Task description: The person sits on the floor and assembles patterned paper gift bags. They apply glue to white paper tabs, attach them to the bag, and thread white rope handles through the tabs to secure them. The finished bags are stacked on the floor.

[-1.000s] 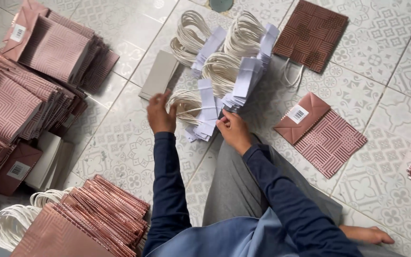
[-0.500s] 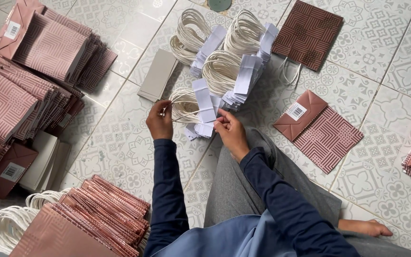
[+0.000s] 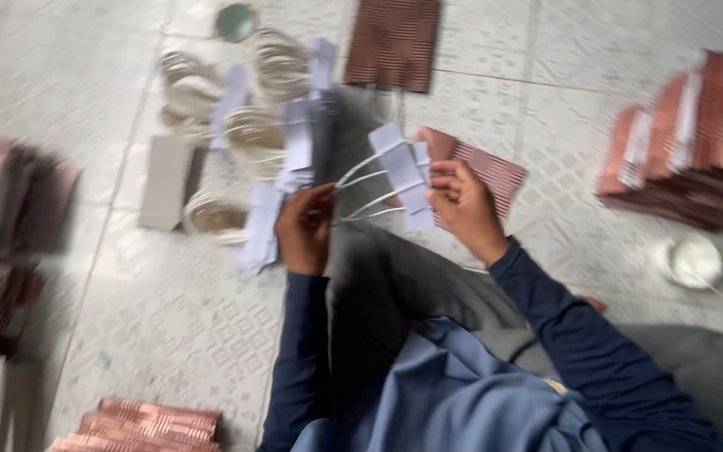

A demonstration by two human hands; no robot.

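Fingers of the right hand (image 3: 462,205) pinch a small stack of pale paper strips (image 3: 403,172), each with white cord handles (image 3: 366,188) running off it; fingers of the left hand (image 3: 307,230) are curled shut round the far ends of those cords. Four cord lines show between the hands, though blur makes the strip count unclear. This bundle is held up above the grey-trousered knee (image 3: 395,276), which is the landmark for everything else. Just beyond the knee lies one flat reddish-brown patterned paper bag (image 3: 483,167), partly behind the right hand. Further beyond it is a second, darker brown patterned bag (image 3: 393,42). Beyond and left of the knee sit about four coils of corded handles with pale strips (image 3: 253,134), next to one grey flat card (image 3: 165,180). One round green lid (image 3: 234,22) is at the far edge. Right of the knee is a stack of reddish bags (image 3: 696,134), with one white spool (image 3: 689,261) near it. Left of the knee are blurred pink-brown bag stacks (image 3: 10,209). Near-left is another striped stack (image 3: 148,423).
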